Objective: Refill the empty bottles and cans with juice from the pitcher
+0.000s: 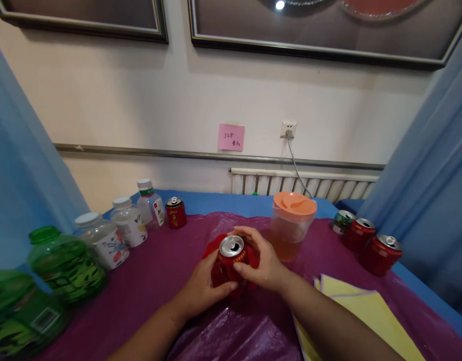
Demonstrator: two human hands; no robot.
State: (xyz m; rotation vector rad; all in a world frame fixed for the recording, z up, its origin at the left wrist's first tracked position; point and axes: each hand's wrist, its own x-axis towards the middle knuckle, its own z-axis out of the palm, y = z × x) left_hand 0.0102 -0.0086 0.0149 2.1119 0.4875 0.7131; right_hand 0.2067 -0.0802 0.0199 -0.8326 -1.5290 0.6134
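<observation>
"Where's the red can (231,254)?"

"Around the middle of the tabletop (216,201), long axis about upright, top opened, something red (211,246) around it (I can't tell what)."

"And the hands?"

"Both curled around the can, thumbs facing the near edge: left hand (205,287) low on its left, right hand (264,263) higher on its right. It stands between them, neither clearly nearer."

"Farther out?"

"A lidded pitcher (291,230) toward the far edge, yellow cloth (362,311) toward the right edge, green bottle (67,268) by the left edge."
</observation>
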